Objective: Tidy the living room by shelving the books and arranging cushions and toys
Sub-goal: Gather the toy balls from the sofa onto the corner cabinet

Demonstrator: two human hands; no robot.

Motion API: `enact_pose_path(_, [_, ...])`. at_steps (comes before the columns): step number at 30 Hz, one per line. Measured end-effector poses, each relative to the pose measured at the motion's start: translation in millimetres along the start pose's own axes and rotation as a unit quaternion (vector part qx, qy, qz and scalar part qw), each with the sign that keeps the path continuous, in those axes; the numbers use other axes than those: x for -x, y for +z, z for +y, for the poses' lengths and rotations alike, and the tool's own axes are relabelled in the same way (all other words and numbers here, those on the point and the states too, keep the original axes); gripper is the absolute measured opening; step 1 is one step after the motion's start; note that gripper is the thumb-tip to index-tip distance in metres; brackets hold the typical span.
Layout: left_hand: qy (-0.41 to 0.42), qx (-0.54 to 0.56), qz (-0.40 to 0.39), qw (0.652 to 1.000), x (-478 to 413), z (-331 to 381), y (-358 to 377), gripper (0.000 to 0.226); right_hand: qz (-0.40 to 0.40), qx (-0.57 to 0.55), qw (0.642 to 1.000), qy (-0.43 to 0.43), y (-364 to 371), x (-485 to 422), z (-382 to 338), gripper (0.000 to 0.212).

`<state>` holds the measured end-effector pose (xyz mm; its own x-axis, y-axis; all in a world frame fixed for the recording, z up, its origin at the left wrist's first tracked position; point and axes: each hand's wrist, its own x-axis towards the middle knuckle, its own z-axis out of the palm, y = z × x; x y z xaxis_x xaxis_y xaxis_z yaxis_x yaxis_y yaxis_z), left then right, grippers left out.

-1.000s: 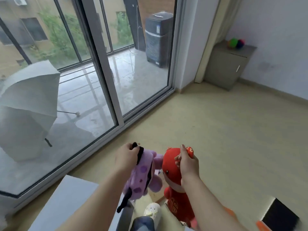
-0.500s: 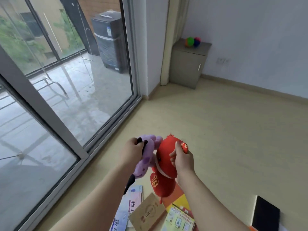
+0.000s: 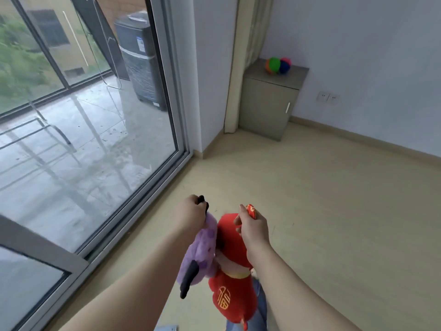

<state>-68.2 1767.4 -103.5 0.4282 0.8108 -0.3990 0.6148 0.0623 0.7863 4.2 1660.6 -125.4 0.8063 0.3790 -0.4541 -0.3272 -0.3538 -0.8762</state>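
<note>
At lower centre of the frame, a purple plush toy (image 3: 202, 249) is held by a black part at its top in the closed grip of the left hand (image 3: 191, 211). Touching it, a red plush doll (image 3: 235, 304) is hung from the right hand (image 3: 253, 226), whose grip is pinched on a red-and-gold trim. A gold character, 福, is sewn on the doll's body. At upper right, coloured balls (image 3: 278, 65) are set on a grey cabinet (image 3: 267, 103).
</note>
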Motion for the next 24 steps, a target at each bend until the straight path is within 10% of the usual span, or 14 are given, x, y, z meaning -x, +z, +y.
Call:
enact_pose_path(6, [-0.026, -0.063, -0.03, 0.997, -131.7, 118.7, 69.1, 0.019, -0.07, 0.089, 0.994, 0.003, -37.3, -167.3, -88.6, 0.03])
enact_pose_path(24, [0.059, 0.027, 0.018, 0.998, -484.2, 402.4, 182.7, 0.02, 0.122, -0.015, 0.992, 0.024, -62.1, -562.1, -312.0, 0.03])
